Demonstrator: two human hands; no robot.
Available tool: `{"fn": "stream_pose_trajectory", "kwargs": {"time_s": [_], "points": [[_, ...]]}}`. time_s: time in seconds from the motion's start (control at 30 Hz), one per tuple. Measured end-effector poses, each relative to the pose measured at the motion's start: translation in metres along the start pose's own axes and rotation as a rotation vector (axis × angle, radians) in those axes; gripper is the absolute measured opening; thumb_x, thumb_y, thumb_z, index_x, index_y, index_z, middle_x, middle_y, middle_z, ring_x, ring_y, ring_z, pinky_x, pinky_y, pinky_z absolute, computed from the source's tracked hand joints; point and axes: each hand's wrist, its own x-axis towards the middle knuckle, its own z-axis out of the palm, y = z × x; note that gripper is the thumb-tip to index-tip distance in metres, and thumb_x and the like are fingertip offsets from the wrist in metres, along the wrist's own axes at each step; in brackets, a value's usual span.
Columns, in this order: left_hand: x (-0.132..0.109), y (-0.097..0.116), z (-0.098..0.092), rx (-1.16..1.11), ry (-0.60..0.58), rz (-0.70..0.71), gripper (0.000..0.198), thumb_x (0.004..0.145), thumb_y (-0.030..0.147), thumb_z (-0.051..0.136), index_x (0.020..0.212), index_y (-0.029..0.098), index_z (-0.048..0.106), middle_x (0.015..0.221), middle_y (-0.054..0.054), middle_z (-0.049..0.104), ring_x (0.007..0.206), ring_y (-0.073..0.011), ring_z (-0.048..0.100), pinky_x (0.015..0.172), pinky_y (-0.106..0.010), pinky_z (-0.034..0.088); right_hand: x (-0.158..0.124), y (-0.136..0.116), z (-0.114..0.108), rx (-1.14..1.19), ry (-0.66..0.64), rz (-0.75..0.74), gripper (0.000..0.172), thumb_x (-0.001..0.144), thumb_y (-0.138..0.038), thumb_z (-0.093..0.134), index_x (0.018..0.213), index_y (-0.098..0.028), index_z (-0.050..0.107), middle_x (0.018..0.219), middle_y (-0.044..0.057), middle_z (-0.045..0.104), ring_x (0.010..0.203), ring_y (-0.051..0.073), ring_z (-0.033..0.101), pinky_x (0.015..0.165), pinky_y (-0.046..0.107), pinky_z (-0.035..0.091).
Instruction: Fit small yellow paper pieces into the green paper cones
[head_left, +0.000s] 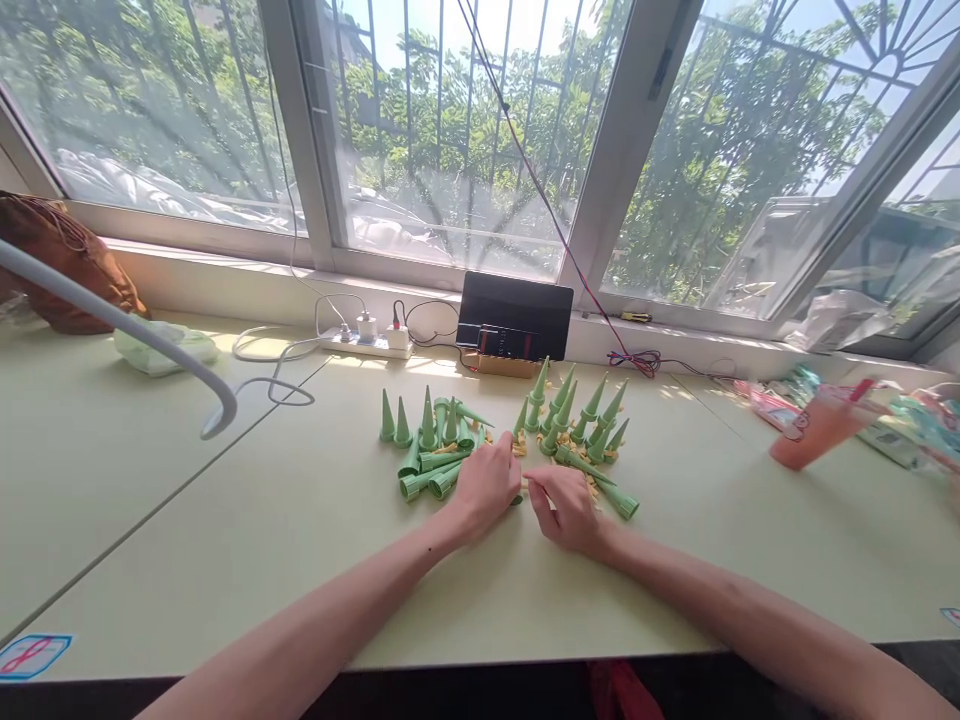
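Note:
My left hand point(487, 482) is closed at the middle of the table, and a bit of a green plastic watering spike point(516, 500) shows beneath its fingers. Facing it, my right hand point(566, 505) has its fingers bent and pinched close to the left one; what they hold is hidden. Several hollow green spikes point(420, 487) lie on their sides left of my left hand, with a few upright spikes point(386, 418) behind. Beyond my right hand stands a cluster of upright spikes point(562, 410) with small yellow parts point(519, 447) around their bases. One spike point(619, 500) lies beside my right wrist.
A dark screen point(514, 315) leans at the back by a power strip point(367, 343) and cables. On the right is a cup with a red drink point(817, 430). A tissue pack point(165, 347), a brown bag point(67, 265) and a white curved bar point(127, 325) are at left.

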Motion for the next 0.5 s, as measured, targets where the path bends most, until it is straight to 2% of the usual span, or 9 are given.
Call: {"fn": "stream_pose_trajectory", "kwargs": {"time_s": [0.1, 0.23, 0.37, 0.5], "points": [[0.0, 0.0, -0.001, 0.004, -0.006, -0.006, 0.01, 0.088, 0.017, 0.043, 0.088, 0.019, 0.052, 0.068, -0.006, 0.061, 0.063, -0.0227, 0.061, 0.05, -0.027, 0.024, 0.007, -0.003, 0.004, -0.006, -0.013, -0.087, 0.018, 0.095, -0.02, 0.046, 0.09, -0.023, 0.063, 0.067, 0.003, 0.063, 0.058, 0.017, 0.058, 0.059, 0.03, 0.046], [0.0, -0.002, -0.003, -0.064, 0.053, -0.017, 0.014, 0.093, 0.021, 0.037, 0.097, 0.019, 0.051, 0.058, 0.0, 0.054, 0.052, -0.0191, 0.054, 0.05, -0.025, 0.026, 0.016, -0.006, 0.008, -0.042, 0.161, -0.2, 0.018, 0.092, -0.011, 0.044, 0.092, -0.02, 0.059, 0.067, 0.002, 0.063, 0.056, 0.014, 0.057, 0.056, 0.026, 0.045], [0.001, -0.007, -0.002, -0.176, 0.197, 0.037, 0.016, 0.096, 0.022, 0.034, 0.103, 0.02, 0.049, 0.055, 0.004, 0.047, 0.049, -0.0165, 0.05, 0.052, -0.025, 0.029, 0.023, -0.002, 0.005, -0.121, 0.222, -0.159, 0.014, 0.091, -0.009, 0.048, 0.092, -0.019, 0.058, 0.067, 0.001, 0.063, 0.057, 0.013, 0.056, 0.056, 0.025, 0.042], [0.003, -0.012, 0.003, -0.24, 0.279, 0.103, 0.015, 0.095, 0.019, 0.036, 0.103, 0.02, 0.049, 0.057, 0.005, 0.044, 0.049, -0.0152, 0.046, 0.053, -0.025, 0.031, 0.03, 0.004, -0.005, -0.291, 0.233, -0.026, 0.012, 0.092, -0.013, 0.05, 0.085, -0.017, 0.059, 0.068, 0.002, 0.062, 0.059, 0.013, 0.055, 0.059, 0.025, 0.04]]}}
